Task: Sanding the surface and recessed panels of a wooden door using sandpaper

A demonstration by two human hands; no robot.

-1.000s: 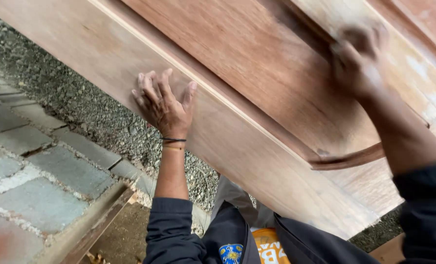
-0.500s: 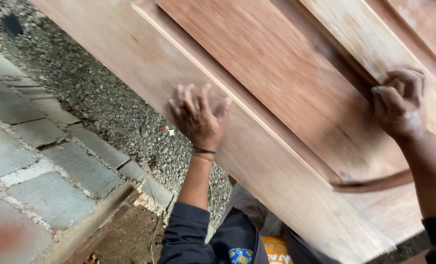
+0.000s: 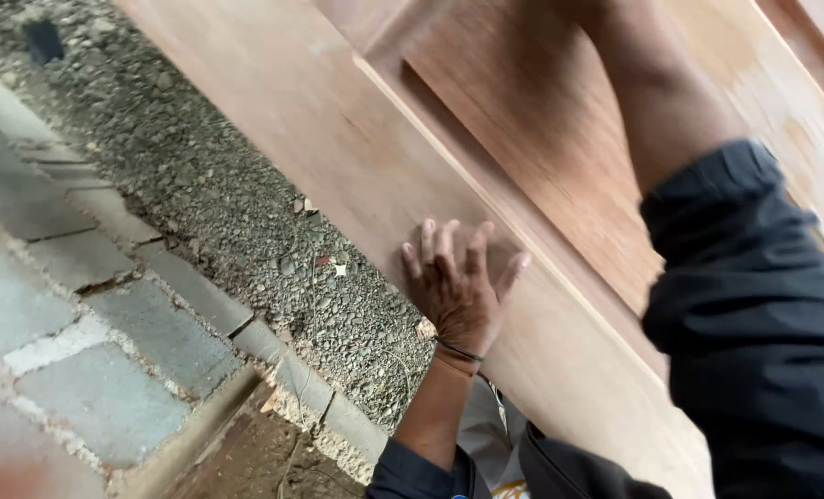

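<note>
A single head-worn view is given, aimed steeply downward and held close. The reddish-brown panelled wooden door (image 3: 338,139) is seen running from 11 to 5 o'clock, the grey gravel strip (image 3: 218,203) at 9 o'clock.

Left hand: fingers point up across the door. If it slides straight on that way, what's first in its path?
The left hand lies flat on the wooden door's outer frame. Straight along its fingers, it would probably first meet the raised moulding edge bordering the recessed panel.
</note>
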